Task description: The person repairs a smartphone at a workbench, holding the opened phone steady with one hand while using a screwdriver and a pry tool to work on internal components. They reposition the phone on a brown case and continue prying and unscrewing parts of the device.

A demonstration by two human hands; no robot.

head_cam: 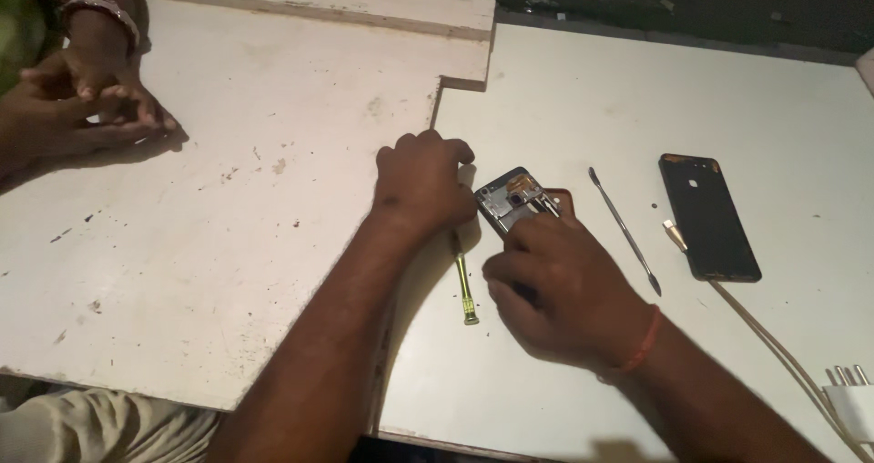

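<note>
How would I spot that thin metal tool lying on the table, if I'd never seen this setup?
Start at the white table and find the black phone panel lying flat on its right side. Just left of it, right of the right hand, lies the thin metal tool, slanted. Unlike the yellow-green screwdriver near the left hand, it is grey and flat-tipped.

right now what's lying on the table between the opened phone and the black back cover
In the head view, a thin metal pry tool lies slanted between the opened phone and the black back cover, touching neither.
</note>
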